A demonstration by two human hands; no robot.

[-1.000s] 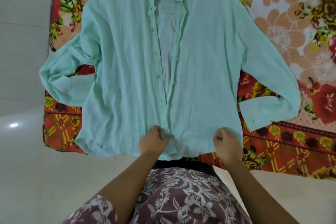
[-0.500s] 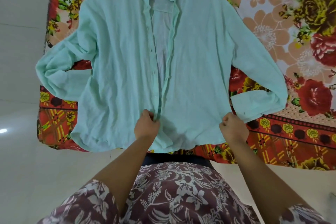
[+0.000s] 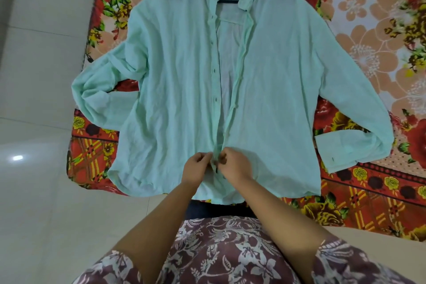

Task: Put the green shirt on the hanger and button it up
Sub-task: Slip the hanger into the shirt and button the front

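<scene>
Your green shirt (image 3: 179,80) lies flat and face up on the flowered bedsheet (image 3: 373,48), with the collar at the far side and the hem at the near edge, just in front of your body. The dark hanger (image 3: 228,0) is already inside it; only a short piece shows in the open neck, under the collar. Both sleeves are spread out to the left and to the right, so the front panels stay flat and do not pull on each other.

Your left hand (image 3: 196,168) and your right hand (image 3: 235,166) are close together at the near end of the front opening, almost touching. Each hand is closed in a narrow pinch on one edge of the shirt: the left one on the strip with the buttons, the right one on the other edge. I think you hold them like this to bring a low button to its hole. If the button is already through, I cannot tell, because the fingers cover it.

Farther up, the front is open and the dark buttons (image 3: 214,71) stand free in a row. So the hanging part looks done, and the buttoning seems only at its beginning.
</scene>
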